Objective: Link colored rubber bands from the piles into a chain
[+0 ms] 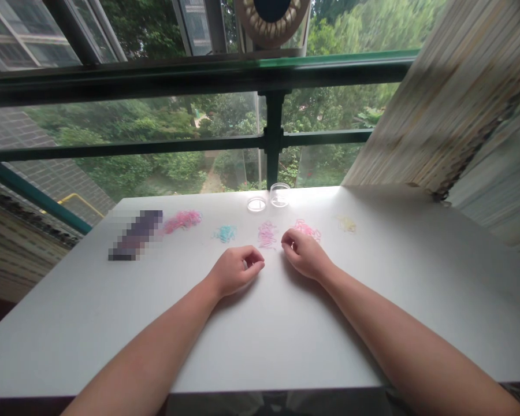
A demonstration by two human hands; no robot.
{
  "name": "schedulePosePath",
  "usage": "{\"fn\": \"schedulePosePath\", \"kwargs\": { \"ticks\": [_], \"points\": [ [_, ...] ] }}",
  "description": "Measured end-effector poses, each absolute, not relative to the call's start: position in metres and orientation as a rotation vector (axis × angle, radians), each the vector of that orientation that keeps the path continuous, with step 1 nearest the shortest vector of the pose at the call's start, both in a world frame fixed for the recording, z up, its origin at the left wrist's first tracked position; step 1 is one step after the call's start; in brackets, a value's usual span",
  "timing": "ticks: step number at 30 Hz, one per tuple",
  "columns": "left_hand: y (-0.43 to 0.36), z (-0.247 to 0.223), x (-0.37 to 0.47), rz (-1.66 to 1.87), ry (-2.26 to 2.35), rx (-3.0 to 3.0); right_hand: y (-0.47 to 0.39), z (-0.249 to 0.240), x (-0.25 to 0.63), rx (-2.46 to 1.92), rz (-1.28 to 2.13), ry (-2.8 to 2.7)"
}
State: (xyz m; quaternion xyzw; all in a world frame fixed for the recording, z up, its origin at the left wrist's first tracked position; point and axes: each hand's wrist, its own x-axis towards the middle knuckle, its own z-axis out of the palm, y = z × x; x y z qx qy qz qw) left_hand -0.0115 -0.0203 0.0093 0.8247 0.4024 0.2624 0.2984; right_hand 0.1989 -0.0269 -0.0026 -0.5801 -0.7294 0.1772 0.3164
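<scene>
My left hand [238,270] rests on the white table [260,335] with thumb and fingertips pressed together; whatever they may hold is too small to make out. My right hand [305,252], also closed in a pinch, is at the near edge of a pink pile [308,229] and partly covers it. Between and beyond the hands lies a lilac pile [267,235] of small loops. Farther left are a turquoise pile [225,233] and a larger mixed pink pile [182,221]. A small yellow pile [347,224] is right of my right hand.
A clear round lid or dish [256,204] and a clear round container [280,196] stand at the table's back edge. A blurred-out dark object [136,235] lies at the left. Behind are a green railing [177,145] and a striped curtain [407,115] at the right.
</scene>
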Motion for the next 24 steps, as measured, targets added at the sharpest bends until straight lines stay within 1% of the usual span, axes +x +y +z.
{"fn": "schedulePosePath", "kwargs": {
  "ticks": [8,14,18,21,24],
  "points": [
    [-0.011,0.006,-0.021,0.721,1.153,2.159,-0.027,0.001,0.202,-1.531,0.558,-2.149],
    [0.001,0.001,-0.036,0.807,1.336,2.135,-0.029,-0.002,0.205,-1.496,0.552,-2.243],
    [0.018,-0.003,-0.056,0.909,1.603,2.075,-0.033,-0.004,0.207,-1.494,0.572,-2.248],
    [0.031,-0.005,-0.077,0.970,1.903,2.095,-0.035,-0.004,0.208,-1.493,0.580,-2.255],
    [0.039,-0.005,-0.097,0.915,2.256,1.993,-0.036,-0.005,0.209,-1.479,0.578,-2.258]
  ]
}}
